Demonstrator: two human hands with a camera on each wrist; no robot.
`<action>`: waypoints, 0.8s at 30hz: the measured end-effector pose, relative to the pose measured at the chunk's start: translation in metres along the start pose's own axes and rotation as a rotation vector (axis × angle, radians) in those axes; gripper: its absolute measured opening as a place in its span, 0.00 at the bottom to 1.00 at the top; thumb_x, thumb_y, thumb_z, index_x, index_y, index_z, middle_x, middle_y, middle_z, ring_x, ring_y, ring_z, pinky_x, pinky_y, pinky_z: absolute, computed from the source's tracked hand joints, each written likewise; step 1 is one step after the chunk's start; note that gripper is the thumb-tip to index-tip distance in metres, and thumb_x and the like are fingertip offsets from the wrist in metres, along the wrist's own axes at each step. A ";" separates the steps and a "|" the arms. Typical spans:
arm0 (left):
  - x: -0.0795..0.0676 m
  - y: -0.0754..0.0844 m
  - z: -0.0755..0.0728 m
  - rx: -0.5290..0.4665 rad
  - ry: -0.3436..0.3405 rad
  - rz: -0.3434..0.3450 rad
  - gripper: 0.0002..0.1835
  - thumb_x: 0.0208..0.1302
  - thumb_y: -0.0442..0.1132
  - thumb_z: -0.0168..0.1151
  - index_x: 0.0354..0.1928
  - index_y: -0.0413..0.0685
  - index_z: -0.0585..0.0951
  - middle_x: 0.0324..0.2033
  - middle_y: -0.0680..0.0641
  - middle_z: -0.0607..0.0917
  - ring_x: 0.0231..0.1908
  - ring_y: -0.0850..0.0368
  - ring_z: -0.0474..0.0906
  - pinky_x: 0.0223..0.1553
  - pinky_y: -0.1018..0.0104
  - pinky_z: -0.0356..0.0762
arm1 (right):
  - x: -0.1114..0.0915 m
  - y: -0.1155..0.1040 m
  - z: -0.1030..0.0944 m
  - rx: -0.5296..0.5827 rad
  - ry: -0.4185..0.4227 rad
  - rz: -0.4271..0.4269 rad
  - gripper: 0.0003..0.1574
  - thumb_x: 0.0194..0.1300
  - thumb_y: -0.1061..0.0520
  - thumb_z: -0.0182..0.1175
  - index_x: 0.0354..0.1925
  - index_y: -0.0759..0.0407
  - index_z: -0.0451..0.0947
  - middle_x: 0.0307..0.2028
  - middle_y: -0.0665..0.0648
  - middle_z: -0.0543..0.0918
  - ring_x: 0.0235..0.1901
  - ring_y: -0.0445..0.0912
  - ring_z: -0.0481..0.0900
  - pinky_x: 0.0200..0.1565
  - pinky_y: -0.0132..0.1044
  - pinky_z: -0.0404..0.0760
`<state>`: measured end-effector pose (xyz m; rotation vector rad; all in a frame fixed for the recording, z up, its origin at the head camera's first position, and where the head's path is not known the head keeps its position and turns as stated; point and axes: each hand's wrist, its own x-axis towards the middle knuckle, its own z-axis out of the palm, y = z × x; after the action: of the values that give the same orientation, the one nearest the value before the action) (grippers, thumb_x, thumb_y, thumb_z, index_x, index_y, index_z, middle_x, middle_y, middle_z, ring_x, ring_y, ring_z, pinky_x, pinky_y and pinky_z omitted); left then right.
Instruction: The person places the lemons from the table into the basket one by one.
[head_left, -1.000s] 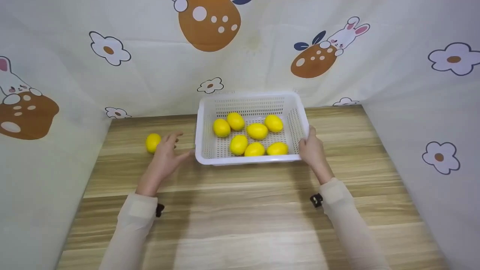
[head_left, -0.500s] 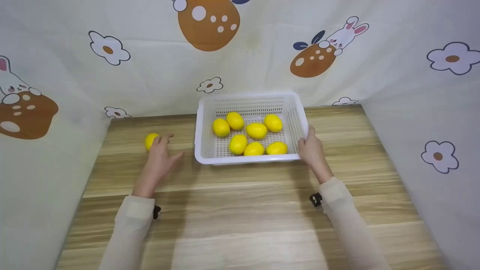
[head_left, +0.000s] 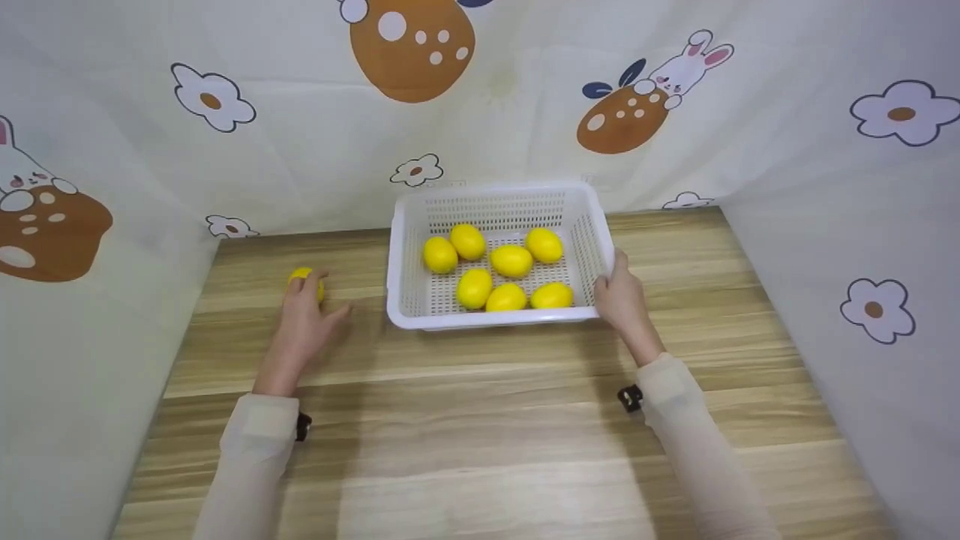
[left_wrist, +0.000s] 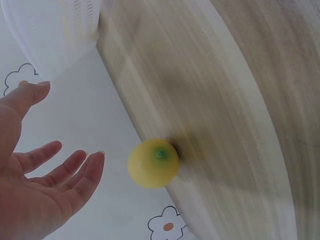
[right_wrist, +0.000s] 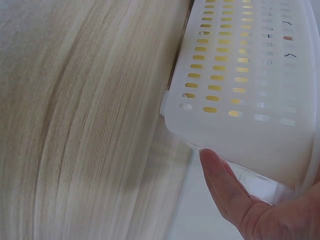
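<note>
A single lemon (head_left: 305,280) lies on the table at the left, partly covered by my left hand (head_left: 300,319). That hand hovers above it with fingers and thumb spread; in the left wrist view a gap separates the fingertips from the lemon (left_wrist: 153,164). A white slotted plastic basket (head_left: 491,322) stands at the back of the table, with several lemons (head_left: 511,261) inside. My right hand (head_left: 622,296) grips the basket's front right corner, thumb at the rim. Fingers press along the outer wall in the right wrist view, where lemons show yellow through the slots.
The wood-grain table (head_left: 480,435) runs toward me in front of the basket. Pale printed cloth (head_left: 315,135) with rabbits and flowers encloses the back and both sides. The basket's rear edge stands close to the back cloth.
My left hand has moved left, away from the basket and over the lone lemon. The right hand keeps its hold on the basket, which stays in place.
</note>
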<state>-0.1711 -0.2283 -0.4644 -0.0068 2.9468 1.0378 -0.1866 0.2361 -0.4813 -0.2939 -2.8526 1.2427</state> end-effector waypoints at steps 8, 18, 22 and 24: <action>0.000 -0.010 -0.002 -0.034 0.039 -0.022 0.36 0.72 0.38 0.67 0.73 0.26 0.64 0.68 0.21 0.66 0.68 0.25 0.66 0.72 0.35 0.63 | 0.000 0.000 0.001 0.000 0.004 0.011 0.41 0.77 0.64 0.43 0.80 0.76 0.44 0.63 0.85 0.74 0.59 0.72 0.80 0.61 0.64 0.78; -0.002 -0.016 -0.003 -0.023 0.105 -0.062 0.37 0.71 0.39 0.66 0.72 0.23 0.64 0.62 0.20 0.69 0.62 0.24 0.70 0.68 0.33 0.68 | 0.000 0.000 0.001 0.020 0.003 -0.005 0.40 0.77 0.65 0.43 0.80 0.73 0.46 0.63 0.82 0.76 0.59 0.70 0.81 0.59 0.62 0.80; -0.002 -0.020 -0.003 -0.023 0.116 -0.079 0.38 0.71 0.40 0.65 0.73 0.23 0.63 0.63 0.20 0.68 0.63 0.24 0.70 0.68 0.33 0.68 | 0.001 0.000 0.001 0.014 0.004 0.008 0.41 0.77 0.64 0.43 0.81 0.74 0.44 0.64 0.84 0.74 0.60 0.71 0.80 0.60 0.62 0.79; -0.001 -0.022 -0.002 -0.024 0.126 -0.082 0.38 0.71 0.40 0.65 0.73 0.23 0.63 0.63 0.19 0.68 0.62 0.24 0.70 0.67 0.33 0.69 | 0.001 0.000 0.001 0.013 0.002 0.014 0.41 0.77 0.64 0.43 0.81 0.75 0.43 0.64 0.84 0.74 0.60 0.71 0.79 0.61 0.62 0.78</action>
<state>-0.1698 -0.2466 -0.4765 -0.1992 3.0155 1.1004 -0.1879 0.2357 -0.4823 -0.3160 -2.8446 1.2614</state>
